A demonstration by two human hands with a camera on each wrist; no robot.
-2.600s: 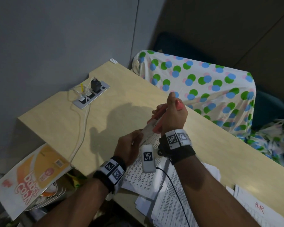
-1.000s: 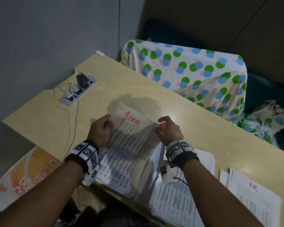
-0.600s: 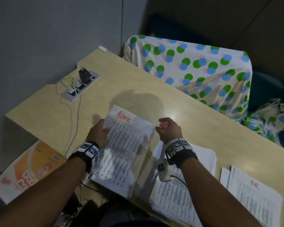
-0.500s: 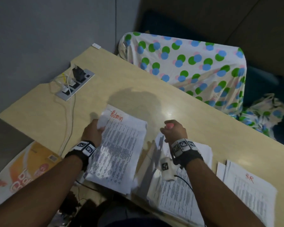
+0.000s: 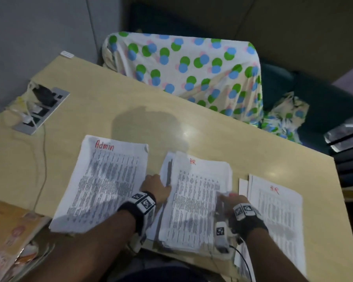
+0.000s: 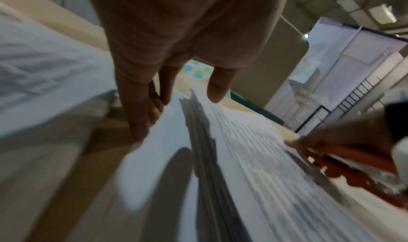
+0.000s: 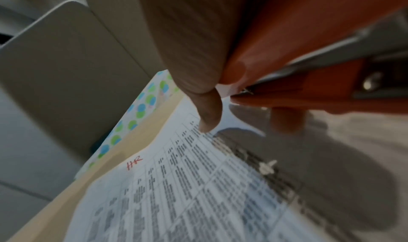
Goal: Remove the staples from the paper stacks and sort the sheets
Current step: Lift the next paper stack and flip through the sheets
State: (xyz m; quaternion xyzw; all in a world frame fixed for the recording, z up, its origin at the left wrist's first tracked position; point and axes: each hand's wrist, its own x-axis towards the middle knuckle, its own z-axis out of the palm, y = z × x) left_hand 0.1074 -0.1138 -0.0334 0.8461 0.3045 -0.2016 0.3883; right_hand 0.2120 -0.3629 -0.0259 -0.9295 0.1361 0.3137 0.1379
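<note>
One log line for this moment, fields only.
left hand: at middle HR stack left edge | right hand: grips red staple remover, on right edge | Admin stack: flat

Head view looks down; both wrist views skim the middle stack (image 5: 194, 198) closely.

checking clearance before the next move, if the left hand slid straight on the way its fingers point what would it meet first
Probably the left edge of the middle HR stack: the left hand points right, fingers at or touching that edge, though blur hides actual contact.

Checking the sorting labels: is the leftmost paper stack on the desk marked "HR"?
No, the leftmost stack has "Admin" written in red at its top; the two stacks right of it read "HR".
</note>
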